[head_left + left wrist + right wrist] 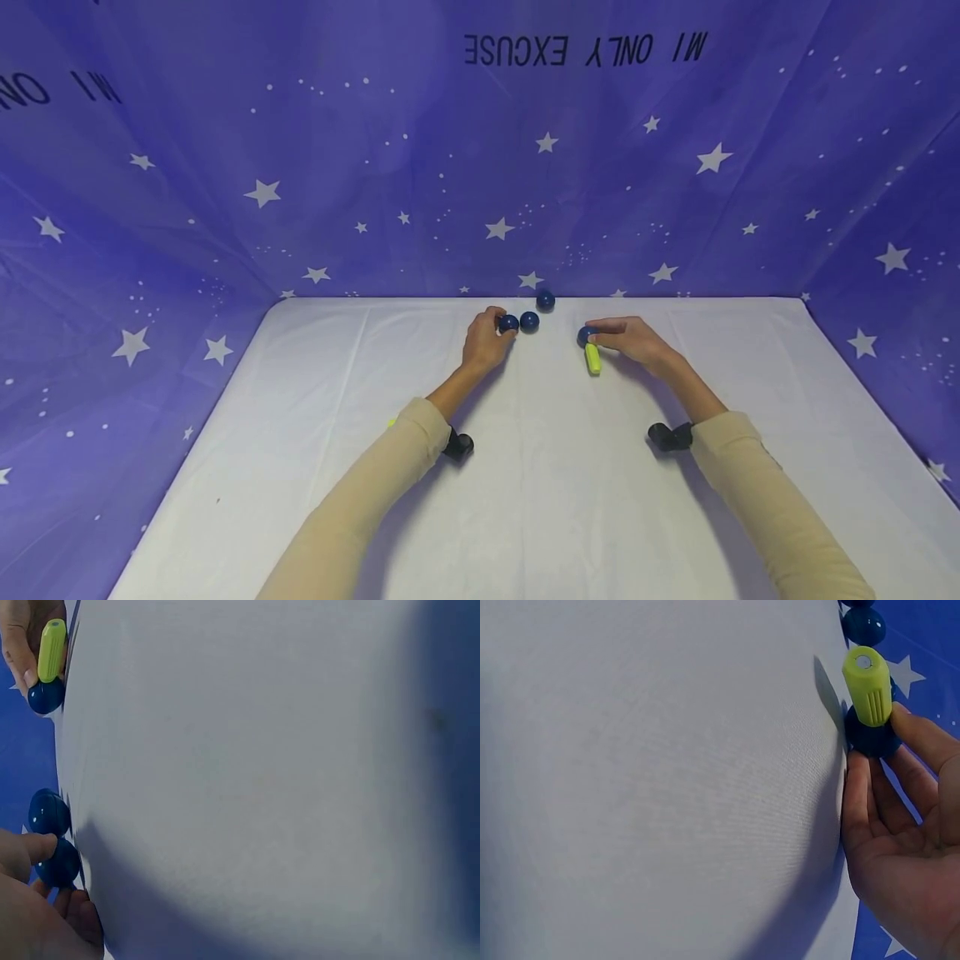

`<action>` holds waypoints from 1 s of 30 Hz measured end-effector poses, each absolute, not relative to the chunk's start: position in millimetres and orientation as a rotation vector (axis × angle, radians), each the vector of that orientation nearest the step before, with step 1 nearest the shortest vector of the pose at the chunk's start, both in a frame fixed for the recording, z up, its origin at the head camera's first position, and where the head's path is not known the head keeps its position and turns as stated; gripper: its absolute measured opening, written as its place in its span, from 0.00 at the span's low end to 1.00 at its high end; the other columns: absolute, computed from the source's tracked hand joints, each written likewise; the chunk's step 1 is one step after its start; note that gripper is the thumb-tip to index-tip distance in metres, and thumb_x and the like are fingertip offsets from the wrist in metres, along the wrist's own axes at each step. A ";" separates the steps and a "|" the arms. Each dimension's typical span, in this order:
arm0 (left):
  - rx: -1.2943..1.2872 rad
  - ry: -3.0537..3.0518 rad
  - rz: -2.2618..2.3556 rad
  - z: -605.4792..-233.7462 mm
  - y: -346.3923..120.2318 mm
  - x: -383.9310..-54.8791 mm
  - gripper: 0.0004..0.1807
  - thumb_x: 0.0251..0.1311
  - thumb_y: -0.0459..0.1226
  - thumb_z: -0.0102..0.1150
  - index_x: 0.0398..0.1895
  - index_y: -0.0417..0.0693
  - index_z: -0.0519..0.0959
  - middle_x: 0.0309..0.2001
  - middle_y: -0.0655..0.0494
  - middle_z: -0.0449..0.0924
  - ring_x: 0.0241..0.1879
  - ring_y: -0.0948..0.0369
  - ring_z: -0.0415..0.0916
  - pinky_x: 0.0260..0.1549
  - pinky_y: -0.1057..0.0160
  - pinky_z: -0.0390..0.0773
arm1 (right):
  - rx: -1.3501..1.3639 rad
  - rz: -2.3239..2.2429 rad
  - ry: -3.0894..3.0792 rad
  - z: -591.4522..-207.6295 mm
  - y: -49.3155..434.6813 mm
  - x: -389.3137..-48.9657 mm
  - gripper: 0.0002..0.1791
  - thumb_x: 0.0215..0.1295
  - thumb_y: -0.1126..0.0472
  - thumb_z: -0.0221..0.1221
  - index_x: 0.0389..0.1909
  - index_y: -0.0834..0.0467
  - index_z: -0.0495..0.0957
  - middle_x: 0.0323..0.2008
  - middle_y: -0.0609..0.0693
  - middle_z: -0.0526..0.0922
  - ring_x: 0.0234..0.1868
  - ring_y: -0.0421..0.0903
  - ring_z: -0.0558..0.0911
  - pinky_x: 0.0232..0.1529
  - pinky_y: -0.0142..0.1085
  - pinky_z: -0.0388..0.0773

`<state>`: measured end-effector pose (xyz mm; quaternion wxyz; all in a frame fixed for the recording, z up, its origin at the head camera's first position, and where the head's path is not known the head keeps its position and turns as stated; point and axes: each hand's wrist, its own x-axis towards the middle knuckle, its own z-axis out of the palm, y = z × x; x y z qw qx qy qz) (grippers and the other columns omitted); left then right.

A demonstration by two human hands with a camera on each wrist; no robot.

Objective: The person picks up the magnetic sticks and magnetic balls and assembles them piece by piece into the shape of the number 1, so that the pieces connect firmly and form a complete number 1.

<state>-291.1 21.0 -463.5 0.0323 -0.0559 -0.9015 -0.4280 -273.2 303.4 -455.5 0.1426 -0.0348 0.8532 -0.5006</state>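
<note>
The fingers of the left hand are, in the head view, bent round a near ball, some of them hidden from sight; a middle ball sits just beside it, and a far ball lies beyond at the table's back edge. The right hand pinches a right ball, with a yellow-green stick just on the near side of the fingertips — whether they touch it I cannot tell. A yellow-green scrap is almost wholly covered by the left sleeve

The left wrist view cuts the left hand off at the frame's edge; its thumb lies across the near ball, fingertips at the other side

In the right wrist view the stick hides much of the right ball — thumb at one side, fingers below — and two other balls show above, one sliced by the top edge
</note>
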 end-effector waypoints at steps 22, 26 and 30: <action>-0.432 -2.675 -1.469 -451.1 39.0 -249.7 0.21 0.63 0.32 0.64 0.57 0.33 0.75 0.46 0.43 0.78 0.47 0.51 0.76 0.50 0.58 0.76 | -0.096 -1.443 2.445 -450.4 300.3 -271.7 0.29 0.69 0.55 0.62 0.67 0.63 0.72 0.70 0.64 0.66 0.72 0.62 0.60 0.69 0.57 0.58; -0.504 -2.696 -1.476 -450.5 51.7 -235.7 0.20 0.62 0.32 0.65 0.55 0.33 0.76 0.45 0.45 0.79 0.45 0.53 0.76 0.47 0.61 0.76 | -0.109 -1.445 2.451 -450.6 299.8 -271.9 0.29 0.69 0.55 0.63 0.67 0.63 0.72 0.69 0.65 0.66 0.71 0.63 0.61 0.68 0.57 0.59; -0.572 -2.718 -1.497 -451.7 62.6 -222.1 0.19 0.62 0.32 0.66 0.54 0.34 0.77 0.43 0.48 0.78 0.43 0.56 0.76 0.44 0.65 0.75 | -0.121 -1.446 2.452 -450.8 299.3 -271.7 0.29 0.69 0.55 0.63 0.66 0.64 0.72 0.69 0.66 0.67 0.71 0.64 0.61 0.68 0.58 0.59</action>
